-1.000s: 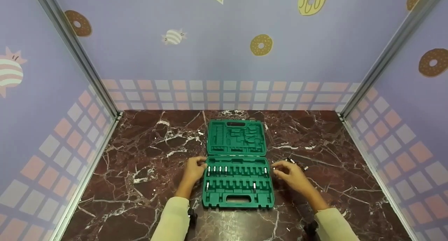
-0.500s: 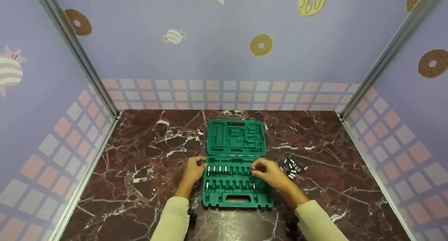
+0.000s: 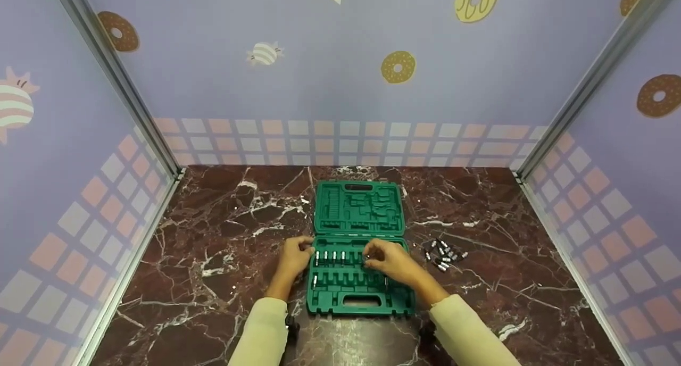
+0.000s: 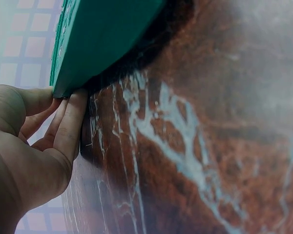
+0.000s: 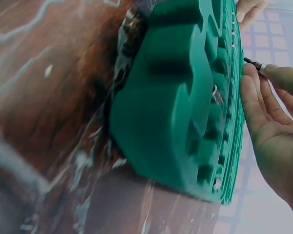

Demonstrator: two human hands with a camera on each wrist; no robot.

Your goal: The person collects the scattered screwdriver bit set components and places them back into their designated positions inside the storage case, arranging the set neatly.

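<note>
**Hands at work over an open green tool case**

A green tool case (image 3: 360,249) lies opened flat near the middle of a dark red marble table (image 3: 223,233), its lid folded back toward the far wall and its handle edge toward the person. The left hand (image 3: 294,257) rests against the case's left edge; the left wrist view shows its fingers (image 4: 68,126) lightly bent and pressed to the side of the tray, braced against it rather than wrapped around it. The right hand (image 3: 384,259) hovers over the upper row of slots, fingers curled together; the right wrist view shows a small dark bit (image 5: 253,62) pinched between thumb and fingertips, just above the tray's ribs. Four silver bits (image 3: 330,257) stand seated in the left end of that upper row, and another (image 3: 315,280) sits in the row below. A loose cluster of bits (image 3: 442,253) lies on the marble just right of the case, apart from it. Both arms wear pale cream sleeves (image 3: 263,331). Lilac walls (image 3: 319,89) printed with doughnuts and sweets close in the table on three sides.
</note>
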